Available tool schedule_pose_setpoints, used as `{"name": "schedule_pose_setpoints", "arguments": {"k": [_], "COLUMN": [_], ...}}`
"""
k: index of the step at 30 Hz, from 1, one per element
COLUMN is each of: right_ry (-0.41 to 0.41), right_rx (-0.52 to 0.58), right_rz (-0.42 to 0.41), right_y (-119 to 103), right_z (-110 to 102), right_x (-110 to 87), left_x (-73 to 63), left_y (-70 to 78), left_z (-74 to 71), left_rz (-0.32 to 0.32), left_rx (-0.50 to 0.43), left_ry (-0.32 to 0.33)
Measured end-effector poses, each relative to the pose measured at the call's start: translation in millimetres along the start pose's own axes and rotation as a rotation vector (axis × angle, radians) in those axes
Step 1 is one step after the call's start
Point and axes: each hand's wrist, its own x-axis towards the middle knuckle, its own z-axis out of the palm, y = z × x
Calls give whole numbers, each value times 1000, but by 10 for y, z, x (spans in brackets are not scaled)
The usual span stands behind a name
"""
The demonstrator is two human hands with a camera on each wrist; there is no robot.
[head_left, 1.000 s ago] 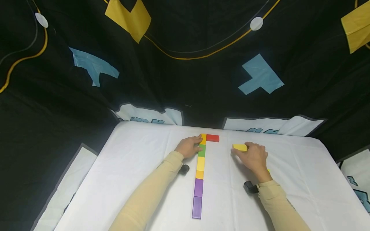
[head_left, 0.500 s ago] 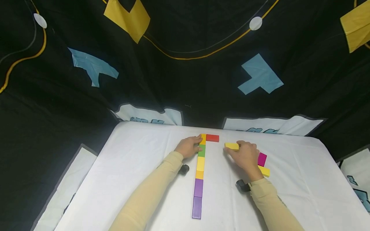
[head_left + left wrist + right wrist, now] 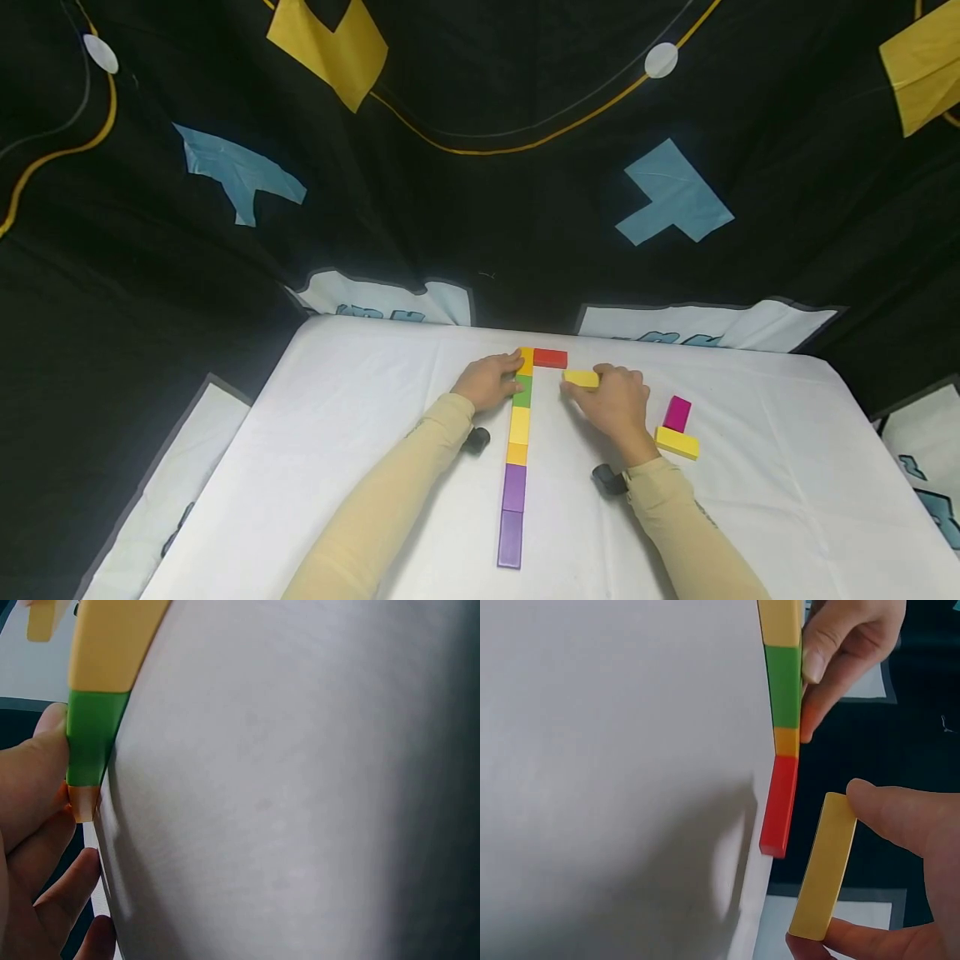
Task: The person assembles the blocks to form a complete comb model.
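A row of coloured blocks runs down the white table, with an orange block [image 3: 526, 362] at its far end, then a green block [image 3: 522, 392], yellow and orange ones, and two purple blocks [image 3: 511, 538] nearest me. A red block [image 3: 551, 358] extends rightward from the far end. My left hand [image 3: 487, 382] rests along the row's left side, its fingertips touching the orange and green blocks. Between thumb and fingers my right hand [image 3: 617, 406] pinches a yellow block [image 3: 824, 866] by its ends. In the right wrist view that block is apart from the red one.
On the right of the table lie a magenta block [image 3: 677, 413] and another yellow block [image 3: 677, 443], close together. A black cloth [image 3: 480, 225] with yellow and blue shapes hangs behind the table's far edge.
My right hand has moved left with the yellow block, closer to the red block. The magenta and other yellow blocks have come into sight from behind it. My left hand stays put.
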Motion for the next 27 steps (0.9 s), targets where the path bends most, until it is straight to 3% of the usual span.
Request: {"name": "schedule_pose_setpoints", "arguments": {"k": [27], "right_ry": [-33], "right_rx": [-74], "right_rz": [-63], "right_y": [-272], "right_z": [295], "right_x": [43], "left_x": [-1], "left_y": [-7], "left_z": [3], "left_rz": [15], "left_rx": [6], "left_ry": [11]}}
